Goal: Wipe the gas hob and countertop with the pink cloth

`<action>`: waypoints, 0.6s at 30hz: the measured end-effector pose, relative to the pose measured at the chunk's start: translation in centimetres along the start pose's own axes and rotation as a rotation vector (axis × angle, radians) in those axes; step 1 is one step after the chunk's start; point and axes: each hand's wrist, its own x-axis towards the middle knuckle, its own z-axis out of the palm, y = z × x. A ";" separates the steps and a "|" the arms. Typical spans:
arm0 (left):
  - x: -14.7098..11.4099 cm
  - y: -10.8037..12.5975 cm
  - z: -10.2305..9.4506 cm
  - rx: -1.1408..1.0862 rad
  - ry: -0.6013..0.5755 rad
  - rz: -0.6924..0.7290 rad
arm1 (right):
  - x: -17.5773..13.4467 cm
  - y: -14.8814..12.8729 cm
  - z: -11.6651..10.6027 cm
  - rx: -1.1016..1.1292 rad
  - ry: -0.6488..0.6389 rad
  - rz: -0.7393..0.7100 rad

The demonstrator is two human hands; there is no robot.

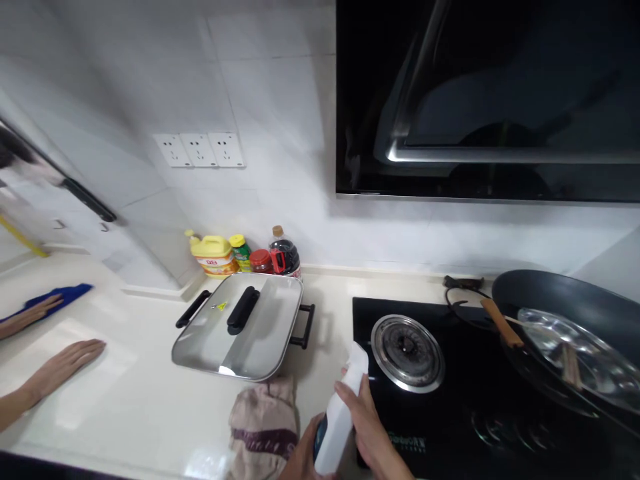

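A white spray bottle (337, 423) tilts over the counter's front, between a folded cloth and the gas stove. My left hand (303, 450) is wrapped round its lower body, partly cut off by the frame's bottom edge. Higher up, near the bottle's neck, my right hand (367, 420) grips it with the thumb across the front. The beige cloth with a purple stripe (263, 427) lies just left of my left hand. Beyond my right hand is the round burner (407, 353) of the black stove (445, 427).
A glass-lidded square pan (200, 340) stands on the counter, with a yellow jug (215, 253) and several containers behind. On the stove's right rests a large wok (560, 287). A black range hood (475, 100) hangs above. At left, a co-worker's hand presses a blue cloth (75, 293).
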 end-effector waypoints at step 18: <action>-1.3 -4.4 0.6 0.042 -0.006 -0.017 | -2.4 0.8 1.1 0.069 0.014 0.115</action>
